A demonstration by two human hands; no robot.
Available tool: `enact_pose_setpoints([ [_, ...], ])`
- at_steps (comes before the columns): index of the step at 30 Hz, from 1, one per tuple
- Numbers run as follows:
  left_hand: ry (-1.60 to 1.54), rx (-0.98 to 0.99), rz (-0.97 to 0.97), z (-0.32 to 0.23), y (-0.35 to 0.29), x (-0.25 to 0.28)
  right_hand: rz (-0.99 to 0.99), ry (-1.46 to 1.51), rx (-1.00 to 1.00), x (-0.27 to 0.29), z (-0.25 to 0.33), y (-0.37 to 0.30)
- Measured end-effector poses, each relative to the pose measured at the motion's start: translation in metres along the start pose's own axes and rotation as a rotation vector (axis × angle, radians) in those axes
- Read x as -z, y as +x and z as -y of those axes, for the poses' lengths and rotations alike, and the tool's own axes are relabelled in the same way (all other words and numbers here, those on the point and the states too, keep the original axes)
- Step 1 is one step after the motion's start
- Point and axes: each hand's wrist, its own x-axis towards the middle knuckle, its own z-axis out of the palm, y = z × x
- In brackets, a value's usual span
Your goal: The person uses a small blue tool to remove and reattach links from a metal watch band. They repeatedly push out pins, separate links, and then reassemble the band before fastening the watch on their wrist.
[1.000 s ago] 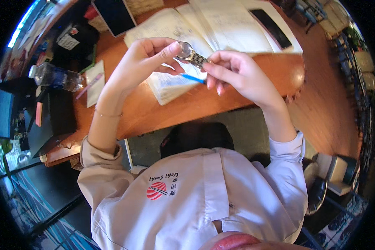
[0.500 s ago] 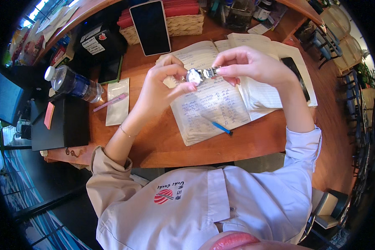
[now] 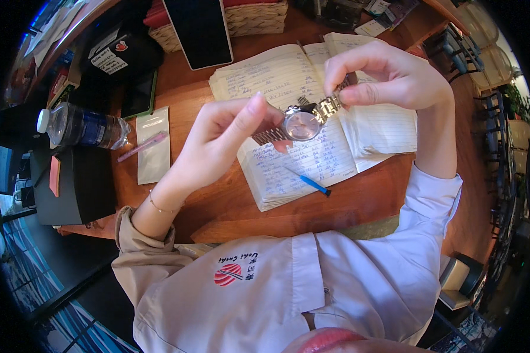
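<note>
A wristwatch [image 3: 302,125] with a round pale dial and a metal link bracelet hangs in the air between my two hands. My left hand [image 3: 238,126] grips it beside the case, its thumb raised and its fingers behind the bracelet. My right hand [image 3: 388,79] pinches the other stretch of bracelet between thumb and fingers. Below the watch lies an open notebook [image 3: 265,188] with handwritten pages. A small blue screwdriver-like tool [image 3: 313,184] rests on its lower page.
To the left, a water bottle [image 3: 79,125] lies tilted near a black box [image 3: 76,188]. A pink pen [image 3: 141,147] lies across a pale packet [image 3: 154,165]. At the back, an upright tablet [image 3: 200,32] leans against a wicker basket [image 3: 256,19].
The watch has come nearer and its dial has turned more toward the view. My left thumb has lifted off the case, and my right hand has moved slightly right. The whole view has shifted slightly.
</note>
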Motion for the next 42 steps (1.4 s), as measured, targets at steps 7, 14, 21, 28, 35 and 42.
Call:
enact_pose_setpoints([
  [7,0.53,-0.236,-0.505,0.037,0.029,0.014,-0.246,0.326,-0.12,-0.023,0.016,0.016],
  [14,0.926,-0.103,0.092,0.031,0.062,-0.027,-0.577,0.435,-0.179,-0.055,0.028,0.034],
  [21,0.505,0.024,0.179,0.016,0.105,-0.015,-0.528,0.649,-0.159,-0.116,0.007,0.009],
  [28,0.297,0.024,0.166,0.02,0.059,-0.063,-0.424,0.574,-0.217,-0.149,-0.018,-0.003],
  [35,0.364,-0.043,0.082,0.018,0.026,-0.082,-0.148,1.006,-0.527,-0.162,-0.009,-0.016],
  [42,0.47,-0.234,0.107,0.024,-0.011,-0.107,-0.046,1.6,-0.433,-0.199,-0.039,-0.02],
])
